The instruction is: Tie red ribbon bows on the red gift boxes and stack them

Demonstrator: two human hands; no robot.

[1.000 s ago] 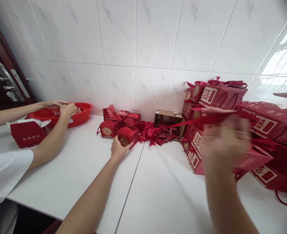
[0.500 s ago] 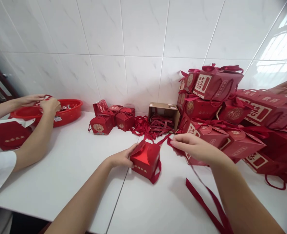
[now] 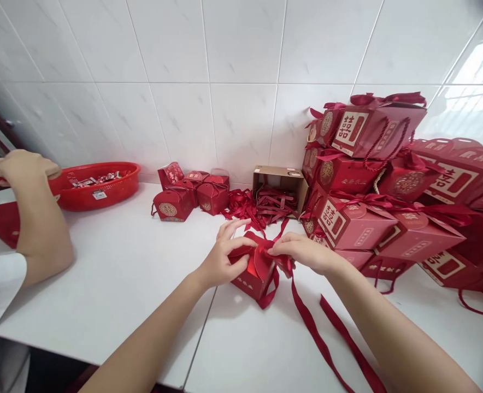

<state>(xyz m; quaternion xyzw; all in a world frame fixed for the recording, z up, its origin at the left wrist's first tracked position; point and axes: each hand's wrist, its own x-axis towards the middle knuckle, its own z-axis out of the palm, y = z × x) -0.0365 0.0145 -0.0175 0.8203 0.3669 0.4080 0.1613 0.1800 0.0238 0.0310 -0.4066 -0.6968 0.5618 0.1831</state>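
A small red gift box [image 3: 245, 285] with gold lettering stands on the white table in front of me. My left hand [image 3: 225, 255] is at its left, thumb and index finger closed on the box's top flap, the other fingers raised. Beside the round flap at the top, my right hand [image 3: 305, 252] pinches a dark red ribbon [image 3: 313, 330], whose tail trails down the table toward me. Part of the ribbon loops at the box's right side. Where it crosses the top, my fingers partly hide it. A second ribbon strand [image 3: 348, 335] lies to the right.
Small red boxes [image 3: 171, 204] stand by the tiled wall, beside loose ribbons [image 3: 241, 204] and an open cardboard box [image 3: 301, 191] of ribbons. Tied gift boxes [image 3: 360, 221] are stacked on the right. At left, a co-worker's arm [image 3: 47, 218] is near a red basket [image 3: 122, 191] of wrapped sweets.
My right hand has brought the ribbon left onto the box's top. My left hand has moved from the box's side up to its flap. The co-worker's hands have moved left from the basket.
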